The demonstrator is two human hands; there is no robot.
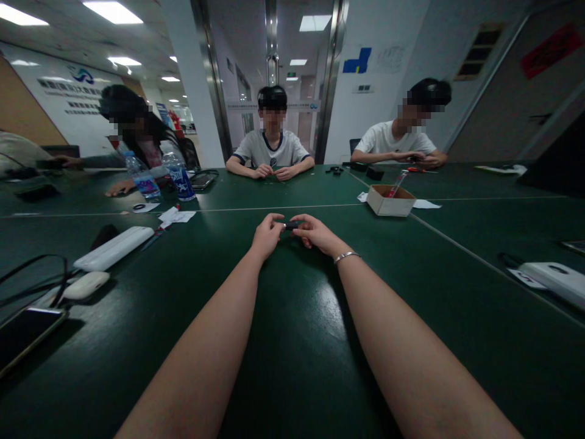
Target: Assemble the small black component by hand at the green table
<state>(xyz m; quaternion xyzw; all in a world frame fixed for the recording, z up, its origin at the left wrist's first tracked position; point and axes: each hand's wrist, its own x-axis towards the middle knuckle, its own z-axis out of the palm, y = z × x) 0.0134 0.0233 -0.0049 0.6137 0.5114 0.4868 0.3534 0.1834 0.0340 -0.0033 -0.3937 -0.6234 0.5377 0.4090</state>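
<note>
Both arms reach forward over the dark green table [292, 341]. Between my fingertips is a small black piece [290, 225] with a light, shiny bit at its left end; its kind is too small to make out. My left hand [269, 235] pinches the left end between thumb and fingers. From the other side my right hand [316, 233] grips the right end, its fingers curled. A silver bracelet [346, 256] circles my right wrist. The fingers cover part of the piece.
A small open box [390, 204] stands right of my hands. Two bottles [180, 177], a white power bank [114, 248], a white case [86, 285] and a phone [30, 332] lie or stand left. Another white device [557, 281] is at right. Several people sit around the table.
</note>
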